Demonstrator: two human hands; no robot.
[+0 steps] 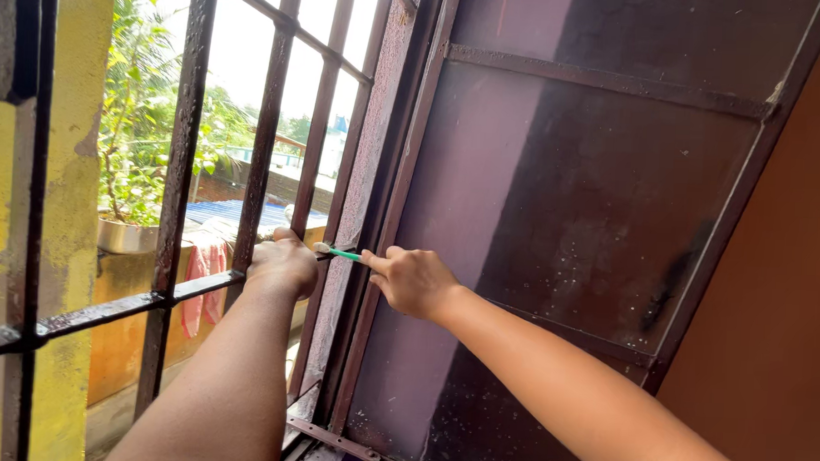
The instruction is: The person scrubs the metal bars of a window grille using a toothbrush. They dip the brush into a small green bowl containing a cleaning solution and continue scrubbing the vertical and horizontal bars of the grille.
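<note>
Beyond the window grille, a yellow wall, a potted plant and a pink cloth on a ledge fill the left background. My left hand grips a vertical bar of the grille, its grip fully closed around the metal. Just right of it, a green-handled brush lies nearly level, its pale head touching the frame between grille and shutter. My right hand pinches the handle's rear end, its grip narrow and closed on it. To work this seam well, I judge the bristles should stay pressed into the corner, with short strokes and the left hand steadying. At right stands the dark maroon shutter, speckled with pale dust. My fingertips are hidden behind bar and knuckles; the bristles are too small to make out.
</note>
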